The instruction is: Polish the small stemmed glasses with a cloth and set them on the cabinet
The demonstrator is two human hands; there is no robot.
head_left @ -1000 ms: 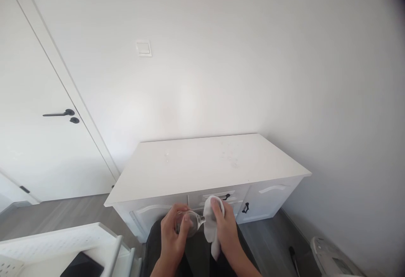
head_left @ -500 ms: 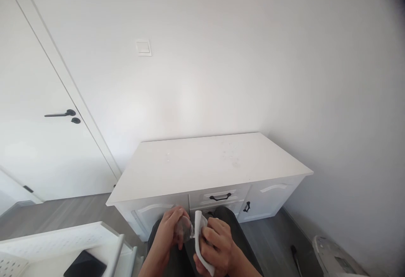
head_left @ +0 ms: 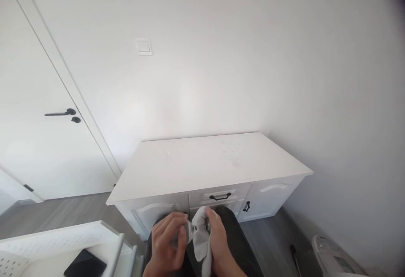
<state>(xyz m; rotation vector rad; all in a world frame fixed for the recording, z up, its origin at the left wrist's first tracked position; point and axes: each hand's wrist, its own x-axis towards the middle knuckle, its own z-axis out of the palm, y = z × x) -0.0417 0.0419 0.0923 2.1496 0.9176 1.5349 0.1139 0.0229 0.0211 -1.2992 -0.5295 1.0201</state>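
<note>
Head view: we hold clear glass (head_left: pixel 186 233) low over lap, before white cabinet (head_left: pixel 205 163). Left hand (head_left: pixel 164 243) fingers curl round glass, clamped on it. Right hand (head_left: pixel 220 241) fingers pinch white cloth (head_left: pixel 202 239), pressed against glass. Our judgement: firm left grip, light cloth pressure, turn glass slowly. Glass transparent, blurred; exact shape unclear.

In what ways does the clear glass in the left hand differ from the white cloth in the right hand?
The clear drinking glass is see-through with a rounded form; the white fabric cloth is opaque and folded. The glass lies inside the curled fingers of the left hand; the cloth is bunched in the right hand, with one end hanging below it. Both are held close together and seem to touch.
</note>
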